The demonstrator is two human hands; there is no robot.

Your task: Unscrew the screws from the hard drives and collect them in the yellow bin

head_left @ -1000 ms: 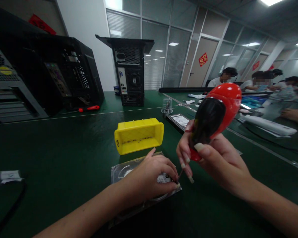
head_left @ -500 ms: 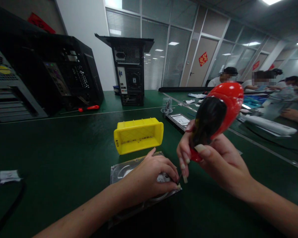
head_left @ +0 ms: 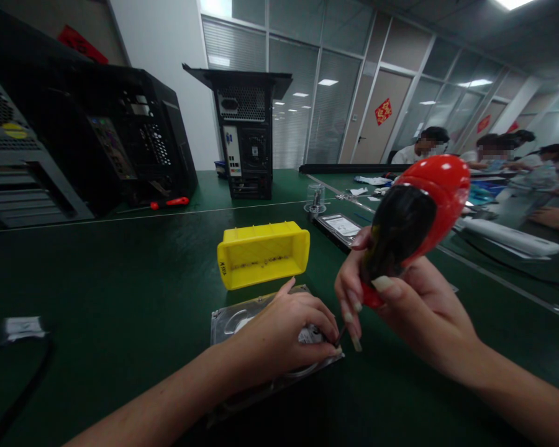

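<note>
A silver hard drive lies flat on the green table in front of me. My left hand rests on top of it, fingers curled down over its right part, pressing it in place. My right hand grips a screwdriver with a thick red and black handle, held nearly upright. Its thin shaft points down to the drive's right edge, right beside my left fingertips. The tip itself is hidden between the fingers.
A yellow plastic bin lies on its side just behind the drive. Further back are a second hard drive, a small clear cup, open computer cases, and a red-handled screwdriver. Other people sit at the far right.
My right-hand fingers shifted slightly around the screwdriver shaft, and the view moved a little. The left hand stays on the drive.
</note>
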